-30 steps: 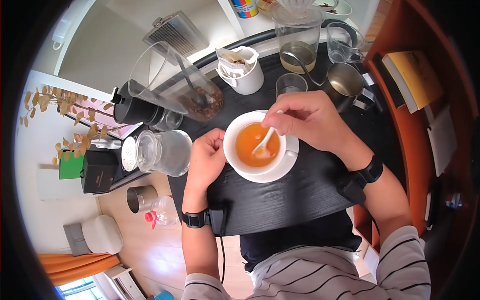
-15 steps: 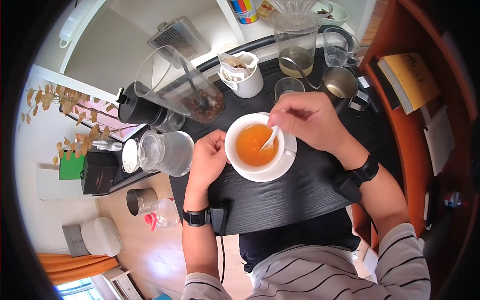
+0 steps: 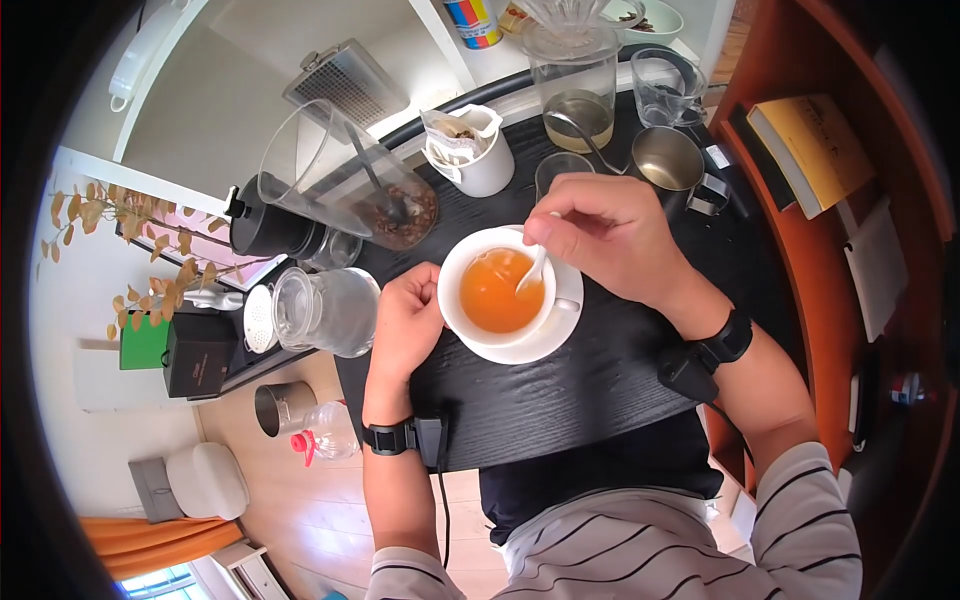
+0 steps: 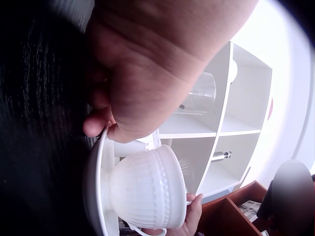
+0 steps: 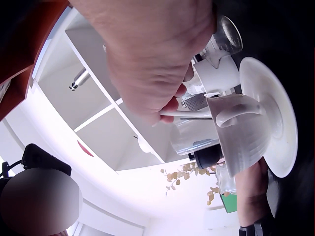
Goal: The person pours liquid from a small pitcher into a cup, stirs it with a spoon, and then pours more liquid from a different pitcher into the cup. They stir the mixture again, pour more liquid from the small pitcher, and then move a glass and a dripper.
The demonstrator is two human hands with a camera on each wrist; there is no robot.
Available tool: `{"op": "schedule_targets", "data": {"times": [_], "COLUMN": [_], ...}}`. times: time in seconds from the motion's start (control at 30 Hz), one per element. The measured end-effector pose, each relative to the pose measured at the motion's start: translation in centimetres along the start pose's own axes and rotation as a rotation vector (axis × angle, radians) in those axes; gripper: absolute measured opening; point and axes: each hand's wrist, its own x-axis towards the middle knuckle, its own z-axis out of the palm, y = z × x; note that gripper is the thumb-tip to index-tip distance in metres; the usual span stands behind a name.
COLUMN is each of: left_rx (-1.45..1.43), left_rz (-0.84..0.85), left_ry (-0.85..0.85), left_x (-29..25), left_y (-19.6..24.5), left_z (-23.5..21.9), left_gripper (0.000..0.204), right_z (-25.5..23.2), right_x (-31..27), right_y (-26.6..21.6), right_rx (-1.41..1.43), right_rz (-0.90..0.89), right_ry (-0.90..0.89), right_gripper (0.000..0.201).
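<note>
A white cup [image 3: 452, 262] of orange liquid stands on a white saucer [image 3: 560, 335] on the black table. My right hand [image 3: 612, 238] pinches the handle of a white spoon [image 3: 536, 268], whose bowl dips in the liquid. At the cup's left, my left hand [image 3: 405, 322] has its fingers curled. In the left wrist view, the thumb and a finger of that hand [image 4: 142, 88] pinch the rim of the saucer [image 4: 100, 182]. The right wrist view shows the spoon handle [image 5: 184, 114] between the fingertips of my right hand [image 5: 152, 69], above the cup [image 5: 243, 137].
Behind the cup stand a white mug [image 3: 484, 170] with a drip bag, a small glass [image 3: 562, 172] and a metal pitcher [image 3: 668, 160]. A lidded glass jar [image 3: 330, 310] and a tilted glass vessel [image 3: 400, 215] are at the left. A brown shelf [image 3: 770, 260] borders the right.
The spoon has shifted within the cup, and my right hand has moved slightly with it. The whole head view has shifted a little. My left hand keeps its place beside the cup.
</note>
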Motion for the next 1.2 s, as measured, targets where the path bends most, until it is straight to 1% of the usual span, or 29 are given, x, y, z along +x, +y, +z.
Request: {"op": "schedule_targets", "data": {"times": [0.03,0.1,0.13,0.2,0.23,0.3,0.33,0.4,0.53,0.6,0.63,0.7,0.73,0.8,0.83,0.9,0.93,1.0,1.13,1.2], "left_rx": [0.0,0.014,0.013,0.018,0.016,0.026,0.025,0.033,0.027,0.032,0.031,0.016,0.016,0.018,0.018,0.02,0.019,0.021,0.032,0.022], "left_rz": [0.001,0.003,0.004,0.014,0.012,0.009,0.009,-0.001,-0.004,0.0,0.0,-0.005,-0.004,-0.003,-0.003,0.01,0.009,0.003,0.004,0.002], "left_ry": [0.0,0.0,0.0,-0.006,-0.006,-0.001,0.0,0.001,-0.001,-0.002,-0.002,-0.002,-0.002,-0.003,-0.003,-0.013,-0.013,-0.011,-0.015,-0.015], "left_x": [0.02,0.03,0.07,0.08,0.06,0.08,0.07,0.02,-0.01,-0.01,0.01,0.04,0.04,0.0,0.0,-0.03,-0.03,-0.03,-0.09,-0.07], "left_y": [-0.03,-0.1,-0.16,-0.3,-0.34,-0.33,-0.25,0.02,0.19,0.14,0.06,-0.1,-0.04,0.12,0.12,0.07,0.08,0.14,0.22,0.26], "left_z": [-0.02,-0.03,-0.06,-0.09,-0.11,-0.14,-0.12,-0.06,-0.02,-0.06,-0.08,-0.08,-0.06,-0.02,-0.06,-0.11,-0.11,-0.12,-0.19,-0.13], "left_gripper": [0.015,0.015,0.015,0.015,0.015,0.014,0.014,0.014,0.014,0.015,0.015,0.016,0.016,0.015,0.015,0.015,0.015,0.015,0.014,0.014], "right_z": [0.05,0.1,0.05,-0.01,0.05,0.14,0.11,0.0,-0.2,0.15,0.24,0.33,0.32,0.28,0.27,0.19,0.16,0.13,0.21,0.49], "right_x": [-0.08,-0.21,-0.16,-0.04,-0.04,0.1,0.21,0.42,0.23,0.0,-0.11,-0.28,-0.28,-0.26,-0.19,0.03,0.13,0.26,-0.09,-0.28], "right_y": [-0.04,-0.13,-0.3,-0.74,-0.69,-0.54,-0.45,-0.31,-0.35,0.0,0.07,0.1,0.06,-0.11,-0.19,-0.35,-0.43,-0.52,0.02,0.16], "right_rx": [0.0,0.033,0.032,-0.118,-0.118,-0.193,-0.193,-0.262,-0.25,-0.042,-0.042,0.014,0.014,-0.106,-0.105,-0.229,-0.228,-0.253,-0.19,-0.027], "right_rz": [-0.001,0.06,0.06,0.022,0.023,-0.077,-0.077,-0.152,-0.082,-0.04,-0.04,0.027,0.027,-0.021,-0.021,-0.119,-0.119,-0.139,-0.07,-0.019], "right_ry": [0.001,-0.092,-0.093,-0.178,-0.179,-0.132,-0.132,-0.054,-0.031,-0.002,-0.003,-0.074,-0.074,-0.145,-0.146,-0.138,-0.138,-0.067,-0.024,-0.026], "right_gripper": [0.013,0.012,0.012,0.008,0.008,0.01,0.01,0.009,0.01,0.011,0.011,0.011,0.011,0.009,0.009,0.011,0.011,0.008,0.011,0.014]}}
